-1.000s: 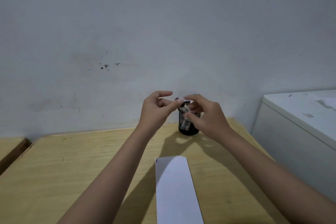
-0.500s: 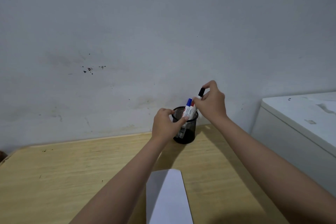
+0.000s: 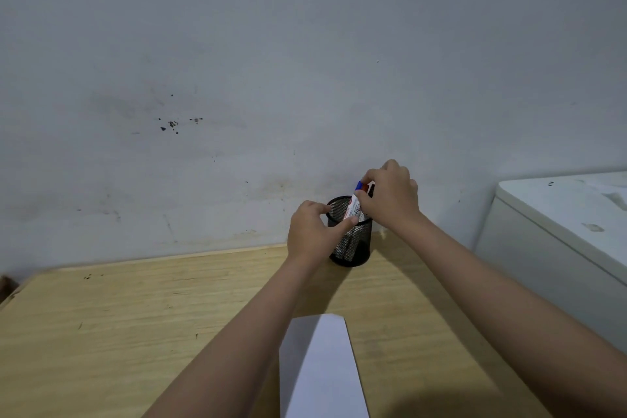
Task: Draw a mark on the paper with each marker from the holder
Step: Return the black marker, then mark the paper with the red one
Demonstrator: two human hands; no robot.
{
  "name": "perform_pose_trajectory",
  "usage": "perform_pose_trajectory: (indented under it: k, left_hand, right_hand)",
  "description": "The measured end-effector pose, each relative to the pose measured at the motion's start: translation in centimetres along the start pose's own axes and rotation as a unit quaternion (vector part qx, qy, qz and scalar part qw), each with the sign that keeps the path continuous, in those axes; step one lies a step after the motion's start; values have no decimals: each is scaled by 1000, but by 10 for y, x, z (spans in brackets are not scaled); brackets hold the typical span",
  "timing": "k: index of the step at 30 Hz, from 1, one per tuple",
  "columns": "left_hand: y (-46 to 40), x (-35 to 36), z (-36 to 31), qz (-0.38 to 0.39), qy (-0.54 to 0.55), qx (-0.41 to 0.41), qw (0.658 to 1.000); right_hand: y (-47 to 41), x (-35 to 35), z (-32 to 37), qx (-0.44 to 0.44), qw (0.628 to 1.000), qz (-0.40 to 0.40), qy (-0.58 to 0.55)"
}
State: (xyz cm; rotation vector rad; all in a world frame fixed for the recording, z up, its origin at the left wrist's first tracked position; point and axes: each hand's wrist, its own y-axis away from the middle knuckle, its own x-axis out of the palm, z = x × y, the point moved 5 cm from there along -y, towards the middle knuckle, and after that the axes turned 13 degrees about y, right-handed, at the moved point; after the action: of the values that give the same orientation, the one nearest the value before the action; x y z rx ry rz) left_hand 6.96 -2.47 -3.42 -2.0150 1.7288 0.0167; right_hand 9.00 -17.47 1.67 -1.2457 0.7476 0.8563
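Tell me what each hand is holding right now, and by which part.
The left hand grips the black mesh holder at its rim. The right hand closes around the markers near their capped top ends; which one it grips cannot be told.

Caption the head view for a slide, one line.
Left hand steadies the mesh holder while right hand grips the markers inside; paper waits nearer.

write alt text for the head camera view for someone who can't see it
A person's left hand steadies a black mesh holder on a wooden table while the right hand grips the markers in it. White paper lies nearer.
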Motion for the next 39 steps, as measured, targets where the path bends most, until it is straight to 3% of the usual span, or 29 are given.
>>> perform_pose_trajectory:
  k: [2, 6, 10, 15, 18, 23, 27, 30, 35, 39]
  left_hand:
    - [2, 0, -1, 6, -14, 0, 1000]
    - [12, 2, -2, 37, -32, 11, 999]
    - [30, -1, 3, 53, 4, -15, 998]
    - [62, -22, -21, -16, 197, -3, 980]
    - [78, -34, -45, -79, 312, 37, 946]
    - [95, -39, -77, -71, 410, 36, 909]
    - [106, -53, -90, -82, 411, 53, 906]
    - [107, -67, -88, -97, 376, 62, 920]
    - [113, -77, -92, -70, 248, 122, 959]
    - [123, -84, -95, -45, 176, 180, 967]
  right_hand:
    - [4, -7, 7, -36, 997, -24, -60]
    - [16, -17, 25, -116, 977, 38, -175]
    - [18, -35, 19, -77, 970, -34, -227]
    - [46, -80, -2, -22, 934, -175, -310]
    - [80, -88, -7, 8, 904, -174, -391]
    - [129, -83, 2, -16, 859, -164, -485]
    - [149, -80, 14, -54, 850, -124, -510]
    - [151, -85, 19, -70, 870, -102, -477]
    - [137, -96, 22, 13, 842, -90, -531]
    - [136, -90, 41, 18, 854, -42, -518]
